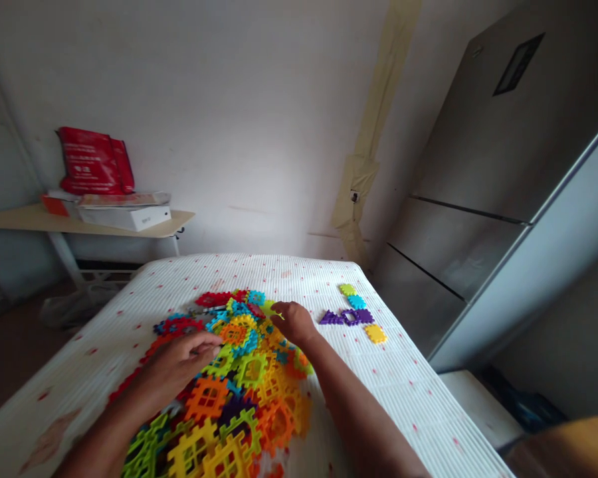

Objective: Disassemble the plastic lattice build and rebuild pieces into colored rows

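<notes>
A heap of colourful plastic interlocking tiles [239, 372] lies on a white ribbed tabletop [408, 392]. My left hand [179, 362] rests flat on the heap's left side, fingers stretched toward an orange tile. My right hand [293, 322] is at the heap's far edge, fingers curled and pinching a small yellow-green piece [275, 311]. To the right, apart from the heap, lie several sorted tiles: a green one [347, 289], a blue one [357, 302], purple ones [349, 317] and a yellow one [375, 333].
A grey refrigerator [503, 192] stands close to the table's right side. At back left a wooden shelf [40, 219] carries a red bag [94, 162] and a white box [124, 216]. A white wall is behind.
</notes>
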Available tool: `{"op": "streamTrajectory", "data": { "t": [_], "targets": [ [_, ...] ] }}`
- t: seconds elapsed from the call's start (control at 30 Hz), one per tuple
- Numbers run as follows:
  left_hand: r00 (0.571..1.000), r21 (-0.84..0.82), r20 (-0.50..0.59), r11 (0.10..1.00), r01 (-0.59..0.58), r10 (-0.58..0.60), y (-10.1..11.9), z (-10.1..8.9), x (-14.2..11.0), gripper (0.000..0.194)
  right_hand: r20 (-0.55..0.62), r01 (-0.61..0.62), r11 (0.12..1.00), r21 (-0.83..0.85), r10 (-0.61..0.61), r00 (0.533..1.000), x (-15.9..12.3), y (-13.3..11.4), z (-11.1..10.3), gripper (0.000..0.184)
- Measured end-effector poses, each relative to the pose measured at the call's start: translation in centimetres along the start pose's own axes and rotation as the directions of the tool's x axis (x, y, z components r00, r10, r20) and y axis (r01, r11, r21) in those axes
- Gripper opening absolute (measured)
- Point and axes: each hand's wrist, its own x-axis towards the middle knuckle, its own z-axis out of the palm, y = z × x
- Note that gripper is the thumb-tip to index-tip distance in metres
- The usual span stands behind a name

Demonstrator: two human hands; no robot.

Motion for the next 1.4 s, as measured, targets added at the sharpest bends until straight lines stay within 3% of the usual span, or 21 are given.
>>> {"op": "streamTrajectory", "data": {
  "t": [0.17, 0.5, 0.67, 0.9, 1.13, 1.33, 1.4],
  "targets": [
    [1.0, -0.002, 0.0, 1.0, 0.005, -0.005, 0.6, -0.1, -0.2, 0.038, 0.084, -0.159, 0.986, -0.054, 0.164, 0.983, 2.9, -2.7, 1.9, 0.043],
    [1.0, 0.0, 0.008, 1.0, 0.009, -0.009, 1.1, -0.2, -0.2, 0.041, 0.145, -0.117, 0.987, -0.107, 0.132, 0.981, 4.1, -3.8, 2.2, 0.035],
    [1.0, 0.032, 0.013, 0.999, -0.004, 0.004, 1.0, -0.1, -0.2, 0.04, 0.097, -0.161, 0.986, -0.051, 0.165, 0.981, 4.0, -4.1, 2.2, 0.03],
    [1.0, 0.004, 0.003, 1.0, -0.005, 0.005, -0.4, 0.1, 0.2, 0.037, 0.001, -0.225, 0.941, 0.253, 0.232, 0.973, 3.2, -2.6, 1.8, 0.019],
    [1.0, -0.001, 0.007, 1.0, -0.007, 0.007, 0.3, 0.0, -0.2, 0.037, 0.025, -0.186, 0.824, 0.536, 0.205, 0.978, 1.2, -1.2, 0.1, 0.025],
    [1.0, 0.012, 0.014, 1.0, -0.01, 0.01, 1.2, -0.2, -0.4, 0.041, -0.007, -0.097, 0.624, 0.776, 0.163, 0.987, -2.8, 1.8, -1.5, 0.022],
    [0.999, 0.006, 0.032, 1.0, -0.003, 0.003, 1.2, -0.3, -0.3, 0.042, -0.033, -0.067, 0.613, 0.787, 0.149, 0.988, -5.0, 3.6, -2.0, 0.021]
  ]
}}
